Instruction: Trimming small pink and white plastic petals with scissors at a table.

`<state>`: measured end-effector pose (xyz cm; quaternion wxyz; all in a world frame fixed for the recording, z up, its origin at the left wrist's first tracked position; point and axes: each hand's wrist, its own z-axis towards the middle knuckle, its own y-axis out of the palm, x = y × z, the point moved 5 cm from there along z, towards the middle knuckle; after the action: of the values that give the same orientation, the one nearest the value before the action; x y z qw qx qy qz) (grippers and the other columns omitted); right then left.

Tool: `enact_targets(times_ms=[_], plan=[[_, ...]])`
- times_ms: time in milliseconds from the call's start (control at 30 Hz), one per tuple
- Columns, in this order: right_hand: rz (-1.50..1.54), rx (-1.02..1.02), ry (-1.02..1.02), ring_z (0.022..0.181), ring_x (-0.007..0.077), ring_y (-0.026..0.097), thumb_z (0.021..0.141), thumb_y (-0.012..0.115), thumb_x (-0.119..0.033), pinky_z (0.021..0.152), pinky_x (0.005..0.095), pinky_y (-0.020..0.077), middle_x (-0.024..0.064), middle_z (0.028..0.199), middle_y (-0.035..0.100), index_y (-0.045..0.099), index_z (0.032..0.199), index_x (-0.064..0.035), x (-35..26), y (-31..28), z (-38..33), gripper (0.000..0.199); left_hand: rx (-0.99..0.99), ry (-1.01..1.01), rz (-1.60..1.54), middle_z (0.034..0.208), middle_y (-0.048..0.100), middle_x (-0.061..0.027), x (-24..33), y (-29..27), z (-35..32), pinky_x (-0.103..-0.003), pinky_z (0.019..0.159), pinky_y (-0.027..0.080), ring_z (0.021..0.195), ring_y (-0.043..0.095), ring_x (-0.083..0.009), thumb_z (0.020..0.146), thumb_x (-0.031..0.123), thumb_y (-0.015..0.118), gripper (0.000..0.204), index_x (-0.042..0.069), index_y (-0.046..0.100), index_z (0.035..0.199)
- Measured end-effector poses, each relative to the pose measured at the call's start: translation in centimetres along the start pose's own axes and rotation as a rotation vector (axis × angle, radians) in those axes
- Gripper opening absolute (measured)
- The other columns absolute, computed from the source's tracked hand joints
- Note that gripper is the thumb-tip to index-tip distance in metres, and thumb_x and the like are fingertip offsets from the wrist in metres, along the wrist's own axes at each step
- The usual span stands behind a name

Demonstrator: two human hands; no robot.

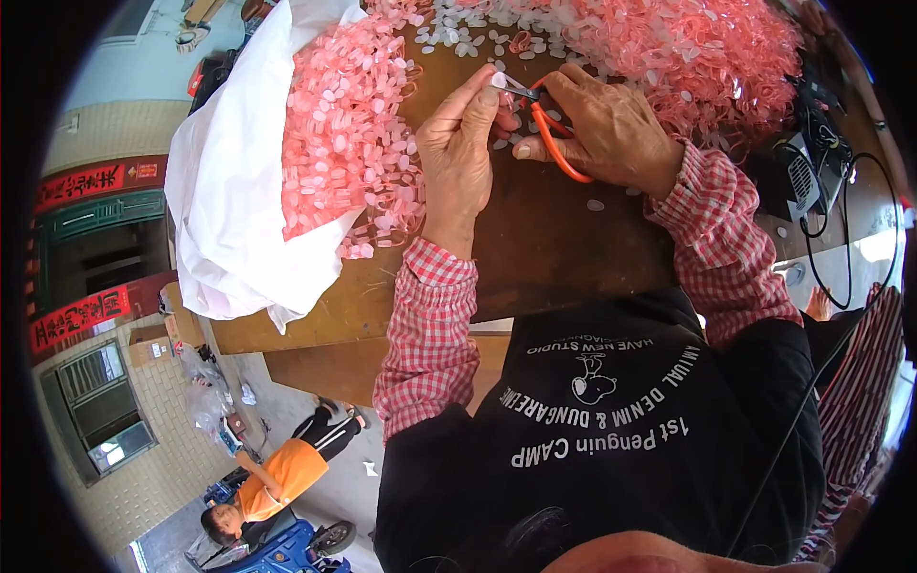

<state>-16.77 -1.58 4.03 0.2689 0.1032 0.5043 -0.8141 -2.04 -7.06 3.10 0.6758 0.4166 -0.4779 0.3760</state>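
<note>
Above the wooden table, my left hand pinches a small pinkish plastic piece with a pale oval end between thumb and fingertips. My right hand is closed around scissors with orange handles. Their dark tips reach left to the piece, close to my left fingertips. Whether the blades touch the plastic is too small to tell. Left of my left hand lies a heap of pink plastic pieces on a white sack. Beyond my hands are scattered pale ovals.
A larger pile of glossy pink plastic bits covers the table's far right. A device with a grille and black cables sit at the right edge. Off to the left, a person in an orange shirt is near a blue vehicle.
</note>
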Motion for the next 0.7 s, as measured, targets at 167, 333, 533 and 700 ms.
enact_targets(times_ms=[167,333,533,700], plan=[[-0.054,-0.002,-0.015,0.068,0.0343,0.062,0.08,0.065,-0.057,0.055,0.0425,0.0489,0.0135,0.082,0.059,0.055,0.093,-0.0012,-0.35,-0.06,-0.08,0.058,-0.019,-0.09,-0.154,0.082,0.062,-0.0021,-0.58,-0.3,0.12,-0.021,0.064,0.045,0.071,0.054,-0.0079,0.092,0.014,0.064,0.032,-0.002,0.061,0.119],[-0.087,0.031,-0.018,0.065,0.0349,0.06,0.082,0.065,-0.05,0.054,0.0404,0.0476,0.0149,0.076,0.058,0.055,0.089,0.0002,-0.31,0.02,-0.1,0.052,-0.011,-0.094,-0.192,0.082,0.061,-0.0026,-0.51,0.05,0.24,-0.021,0.064,0.046,0.07,0.055,-0.0087,0.092,0.013,0.064,0.031,-0.002,0.062,0.118],[-0.199,0.074,0.003,0.058,0.0324,0.06,0.083,0.065,-0.049,0.047,0.0402,0.0459,0.0126,0.071,0.057,0.052,0.08,-0.0027,-0.48,0.06,-0.26,0.048,-0.008,-0.099,-0.21,0.082,0.061,-0.0024,-0.5,-0.03,0.13,-0.021,0.062,0.045,0.069,0.054,-0.0092,0.092,0.015,0.064,0.03,-0.002,0.063,0.117],[-0.151,0.161,-0.015,0.06,0.031,0.061,0.081,0.067,-0.048,0.048,0.0394,0.0471,0.0095,0.074,0.057,0.057,0.084,-0.0042,-0.57,-0.79,0.08,0.045,-0.028,-0.11,-0.213,0.081,0.06,-0.0016,-0.42,-0.08,0.15,-0.02,0.058,0.041,0.068,0.054,-0.0085,0.091,0.018,0.065,0.031,0.0,0.064,0.116]])
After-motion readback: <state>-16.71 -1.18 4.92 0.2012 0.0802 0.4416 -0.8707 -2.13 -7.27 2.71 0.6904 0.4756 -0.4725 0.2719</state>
